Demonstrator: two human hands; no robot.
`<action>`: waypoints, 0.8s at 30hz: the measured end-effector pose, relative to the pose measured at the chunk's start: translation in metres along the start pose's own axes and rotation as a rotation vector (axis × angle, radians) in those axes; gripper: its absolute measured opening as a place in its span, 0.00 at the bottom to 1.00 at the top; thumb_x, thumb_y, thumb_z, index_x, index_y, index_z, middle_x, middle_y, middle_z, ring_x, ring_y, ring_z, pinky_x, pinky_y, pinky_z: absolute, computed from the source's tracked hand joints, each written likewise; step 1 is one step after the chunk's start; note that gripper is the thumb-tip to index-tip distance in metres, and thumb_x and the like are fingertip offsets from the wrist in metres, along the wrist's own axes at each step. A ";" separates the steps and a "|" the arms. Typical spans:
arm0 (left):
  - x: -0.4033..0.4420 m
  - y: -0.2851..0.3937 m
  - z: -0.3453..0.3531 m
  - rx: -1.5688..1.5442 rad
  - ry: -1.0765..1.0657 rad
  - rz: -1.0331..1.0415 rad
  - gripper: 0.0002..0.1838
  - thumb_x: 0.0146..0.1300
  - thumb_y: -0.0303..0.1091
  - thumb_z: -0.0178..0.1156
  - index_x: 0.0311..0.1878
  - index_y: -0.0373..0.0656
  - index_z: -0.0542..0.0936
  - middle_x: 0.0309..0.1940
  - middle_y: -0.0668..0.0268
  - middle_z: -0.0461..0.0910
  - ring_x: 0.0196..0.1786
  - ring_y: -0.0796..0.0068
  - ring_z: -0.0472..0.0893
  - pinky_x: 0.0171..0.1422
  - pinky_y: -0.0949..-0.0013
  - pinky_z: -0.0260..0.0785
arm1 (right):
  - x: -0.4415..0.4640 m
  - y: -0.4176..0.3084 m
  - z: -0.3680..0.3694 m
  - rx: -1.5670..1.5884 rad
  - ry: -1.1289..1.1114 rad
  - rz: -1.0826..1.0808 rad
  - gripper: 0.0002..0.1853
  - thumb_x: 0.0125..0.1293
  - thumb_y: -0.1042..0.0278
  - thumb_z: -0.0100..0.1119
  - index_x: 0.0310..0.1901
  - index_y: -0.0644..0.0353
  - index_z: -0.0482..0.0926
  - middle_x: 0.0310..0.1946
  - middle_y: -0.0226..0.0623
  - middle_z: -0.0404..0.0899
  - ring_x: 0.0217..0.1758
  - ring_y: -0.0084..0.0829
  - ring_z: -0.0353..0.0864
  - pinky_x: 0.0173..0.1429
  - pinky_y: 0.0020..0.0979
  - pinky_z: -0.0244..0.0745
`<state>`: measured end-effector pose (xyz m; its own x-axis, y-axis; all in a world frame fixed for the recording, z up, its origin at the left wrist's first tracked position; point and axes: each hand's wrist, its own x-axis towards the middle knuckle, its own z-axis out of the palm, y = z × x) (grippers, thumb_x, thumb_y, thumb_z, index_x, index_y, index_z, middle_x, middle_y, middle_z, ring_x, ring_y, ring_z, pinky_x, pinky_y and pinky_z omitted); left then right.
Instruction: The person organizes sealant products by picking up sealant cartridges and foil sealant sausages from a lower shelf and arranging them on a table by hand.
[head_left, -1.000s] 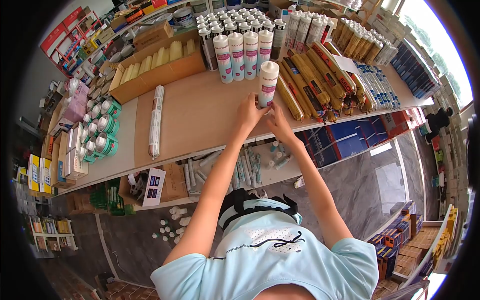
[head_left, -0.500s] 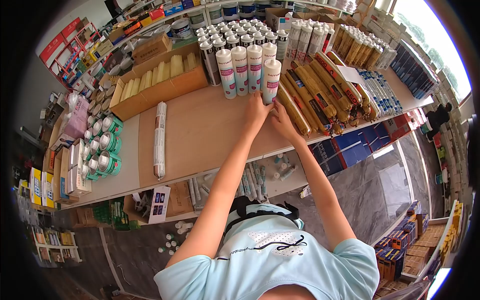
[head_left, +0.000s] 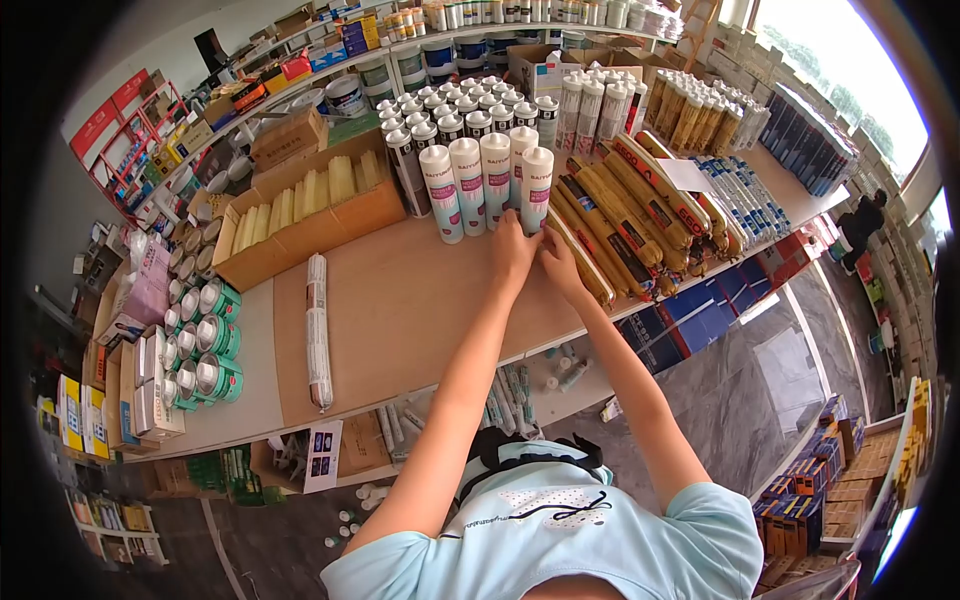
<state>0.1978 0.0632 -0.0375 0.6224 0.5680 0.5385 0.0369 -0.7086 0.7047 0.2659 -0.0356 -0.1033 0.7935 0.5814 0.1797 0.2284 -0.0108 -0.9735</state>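
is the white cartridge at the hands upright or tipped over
Upright: the white cartridge stands with its cap end up, lower end at the left hand

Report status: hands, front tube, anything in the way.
Left hand gripping white tube low; right hand by its base, contact unclear. Tube upright. Matching tubes crowd its left, gold packs its right; may be tight.

Gripped a white cartridge [head_left: 537, 182] upright, low down, with left hand [head_left: 515, 248], right hand [head_left: 562, 264] close by; saw gold packs [head_left: 607, 212] lying to the right.
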 end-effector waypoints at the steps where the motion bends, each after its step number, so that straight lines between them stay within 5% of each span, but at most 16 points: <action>1: 0.001 -0.001 0.003 0.015 0.010 -0.011 0.23 0.47 0.32 0.75 0.40 0.31 0.72 0.41 0.44 0.77 0.44 0.42 0.79 0.45 0.52 0.75 | 0.003 0.003 -0.001 0.000 0.001 -0.009 0.31 0.68 0.75 0.48 0.73 0.63 0.57 0.68 0.43 0.65 0.74 0.37 0.62 0.73 0.34 0.60; 7: 0.007 -0.007 0.012 0.001 0.042 0.010 0.24 0.47 0.32 0.74 0.41 0.33 0.71 0.41 0.44 0.77 0.44 0.40 0.78 0.45 0.50 0.74 | 0.006 -0.009 -0.004 0.124 -0.027 0.026 0.34 0.60 0.81 0.44 0.71 0.67 0.58 0.68 0.45 0.65 0.73 0.37 0.64 0.72 0.33 0.61; 12: 0.009 -0.003 0.016 -0.041 0.065 -0.017 0.23 0.48 0.32 0.73 0.40 0.34 0.70 0.41 0.44 0.76 0.46 0.40 0.78 0.47 0.48 0.73 | 0.021 0.010 -0.007 0.077 -0.084 -0.106 0.33 0.63 0.79 0.46 0.72 0.68 0.55 0.67 0.52 0.65 0.69 0.39 0.68 0.69 0.33 0.64; 24: 0.007 0.003 0.010 -0.037 0.009 -0.050 0.24 0.50 0.32 0.72 0.44 0.31 0.70 0.44 0.43 0.75 0.49 0.40 0.75 0.51 0.49 0.71 | 0.018 -0.014 -0.010 0.054 -0.143 0.098 0.34 0.63 0.73 0.51 0.72 0.67 0.56 0.66 0.53 0.67 0.71 0.41 0.68 0.69 0.33 0.65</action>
<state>0.2096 0.0609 -0.0360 0.6136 0.6063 0.5059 0.0393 -0.6633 0.7473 0.2825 -0.0328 -0.0846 0.7211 0.6898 0.0649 0.1201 -0.0322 -0.9922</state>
